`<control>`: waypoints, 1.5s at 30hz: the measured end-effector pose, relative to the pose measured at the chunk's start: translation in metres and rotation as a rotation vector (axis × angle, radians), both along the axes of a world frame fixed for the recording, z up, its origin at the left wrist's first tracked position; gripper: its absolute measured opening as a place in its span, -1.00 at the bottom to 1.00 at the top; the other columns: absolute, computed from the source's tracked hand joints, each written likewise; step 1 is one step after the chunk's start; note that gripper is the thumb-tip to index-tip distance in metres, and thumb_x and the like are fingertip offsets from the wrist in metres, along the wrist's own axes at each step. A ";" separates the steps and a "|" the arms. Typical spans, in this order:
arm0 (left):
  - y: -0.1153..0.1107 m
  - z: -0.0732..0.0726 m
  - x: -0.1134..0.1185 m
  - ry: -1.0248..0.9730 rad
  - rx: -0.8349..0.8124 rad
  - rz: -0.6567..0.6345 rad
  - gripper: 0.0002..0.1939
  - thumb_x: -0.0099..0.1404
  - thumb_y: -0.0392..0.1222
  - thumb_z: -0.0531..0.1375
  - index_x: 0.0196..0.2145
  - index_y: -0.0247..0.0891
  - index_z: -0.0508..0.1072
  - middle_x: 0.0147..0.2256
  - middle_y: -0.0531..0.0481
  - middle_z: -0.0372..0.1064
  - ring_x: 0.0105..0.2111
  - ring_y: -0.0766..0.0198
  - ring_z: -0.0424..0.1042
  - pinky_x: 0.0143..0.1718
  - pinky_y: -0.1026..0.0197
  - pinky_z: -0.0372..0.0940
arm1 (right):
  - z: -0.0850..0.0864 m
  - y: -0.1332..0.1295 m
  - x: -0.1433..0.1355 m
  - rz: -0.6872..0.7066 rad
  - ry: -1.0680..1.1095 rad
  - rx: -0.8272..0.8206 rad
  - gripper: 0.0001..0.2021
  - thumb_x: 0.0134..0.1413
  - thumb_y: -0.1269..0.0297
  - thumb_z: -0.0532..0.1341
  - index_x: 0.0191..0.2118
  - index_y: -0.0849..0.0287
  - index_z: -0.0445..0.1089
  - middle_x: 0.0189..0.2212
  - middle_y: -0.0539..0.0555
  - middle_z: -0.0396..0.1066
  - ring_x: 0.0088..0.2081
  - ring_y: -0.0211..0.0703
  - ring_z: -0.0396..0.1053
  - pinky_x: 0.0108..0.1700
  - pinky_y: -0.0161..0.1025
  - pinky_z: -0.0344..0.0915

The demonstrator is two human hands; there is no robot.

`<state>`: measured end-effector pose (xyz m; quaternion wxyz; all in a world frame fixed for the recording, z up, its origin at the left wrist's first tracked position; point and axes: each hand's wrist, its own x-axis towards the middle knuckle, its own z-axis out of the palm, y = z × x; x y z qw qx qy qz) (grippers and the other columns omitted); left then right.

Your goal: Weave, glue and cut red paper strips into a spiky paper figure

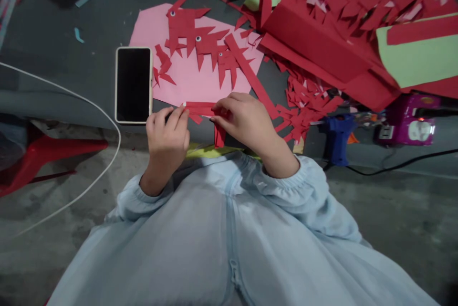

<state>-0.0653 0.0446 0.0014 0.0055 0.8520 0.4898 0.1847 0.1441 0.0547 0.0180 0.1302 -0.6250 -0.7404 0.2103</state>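
Observation:
Between my hands, at the table's near edge, lies a red paper strip (pixel 199 108). My left hand (pixel 167 129) has its curled fingertips on the strip's left end. At its right end my right hand (pixel 245 117) pinches the paper between thumb and fingers. Another red piece (pixel 219 136) hangs below the right hand. Just beyond is a pink paper sheet (pixel 186 84), bearing red paper animal shapes (pixel 182 24) with stick-on eyes. A long red strip (pixel 252 74) slants across the sheet's right side.
A phone (pixel 133 85) lies left of the pink sheet. Red paper scraps (pixel 307 100) and folded red paper (pixel 322 43) cover the right side. A blue glue gun (pixel 338 139) and a purple power box (pixel 410 120) are at the right edge. A white cable (pixel 89 100) crosses the left.

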 end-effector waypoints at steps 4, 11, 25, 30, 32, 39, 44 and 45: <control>0.001 0.003 -0.001 -0.050 0.028 0.085 -0.61 0.35 -0.32 0.08 0.07 -0.28 0.53 0.01 -0.14 0.57 -0.02 -0.03 0.45 0.03 -0.11 0.24 | -0.001 0.000 0.001 0.007 0.016 0.013 -0.86 0.19 0.30 0.28 -0.17 0.19 0.54 -0.23 0.22 0.53 -0.15 0.09 0.42 -0.19 -0.12 0.21; 0.003 0.001 -0.001 -0.020 -0.053 -0.041 -0.57 0.33 -0.33 0.09 0.10 -0.18 0.51 0.08 -0.09 0.54 0.08 -0.06 0.42 0.13 -0.20 0.19 | -0.001 0.000 0.001 -0.008 0.038 0.017 -0.88 0.18 0.31 0.27 -0.20 0.16 0.54 -0.25 0.21 0.53 -0.15 0.09 0.42 -0.20 -0.12 0.22; 0.002 -0.003 0.002 -0.018 -0.085 -0.006 -0.56 0.31 -0.35 0.09 0.10 -0.15 0.49 0.13 -0.10 0.50 0.13 -0.07 0.39 0.20 -0.25 0.15 | -0.003 0.000 0.001 -0.010 0.051 0.036 -0.88 0.19 0.29 0.28 -0.20 0.18 0.54 -0.27 0.20 0.53 -0.18 0.06 0.42 -0.21 -0.14 0.22; 0.001 -0.001 -0.001 -0.031 -0.071 0.078 -0.56 0.32 -0.32 0.10 0.12 -0.14 0.46 0.12 -0.13 0.50 0.14 -0.07 0.39 0.25 -0.33 0.08 | -0.003 0.000 0.002 -0.003 0.054 0.030 -0.88 0.17 0.31 0.29 -0.20 0.18 0.55 -0.27 0.20 0.53 -0.18 0.07 0.43 -0.22 -0.13 0.22; 0.001 -0.001 -0.003 -0.043 -0.079 0.117 -0.59 0.32 -0.30 0.10 0.10 -0.17 0.47 0.12 -0.18 0.50 0.16 -0.10 0.38 0.27 -0.36 0.05 | -0.003 0.000 0.002 0.005 0.047 0.031 -0.87 0.17 0.30 0.29 -0.19 0.18 0.55 -0.26 0.21 0.54 -0.17 0.09 0.43 -0.22 -0.13 0.22; 0.003 0.001 -0.003 -0.114 -0.071 0.232 -0.65 0.33 -0.28 0.09 0.01 -0.20 0.54 0.11 -0.24 0.48 0.19 -0.14 0.34 0.26 -0.34 0.06 | -0.006 -0.002 0.001 0.012 0.017 0.045 -0.86 0.21 0.28 0.26 -0.20 0.16 0.55 -0.27 0.21 0.52 -0.15 0.09 0.42 -0.22 -0.12 0.21; 0.004 0.004 -0.004 -0.109 0.051 0.204 -0.67 0.34 -0.31 0.09 -0.03 -0.25 0.56 0.03 -0.23 0.52 0.10 -0.08 0.40 0.13 -0.16 0.24 | -0.005 -0.002 0.000 0.017 0.016 0.037 -0.86 0.22 0.28 0.26 -0.21 0.18 0.56 -0.26 0.21 0.52 -0.15 0.09 0.43 -0.20 -0.12 0.22; 0.004 0.004 -0.004 -0.112 0.062 0.195 -0.67 0.34 -0.32 0.08 -0.04 -0.25 0.57 0.01 -0.21 0.53 0.07 -0.05 0.41 0.11 -0.12 0.27 | -0.004 -0.002 0.000 0.017 0.019 0.034 -0.86 0.22 0.29 0.25 -0.21 0.18 0.55 -0.26 0.21 0.52 -0.15 0.09 0.42 -0.20 -0.11 0.23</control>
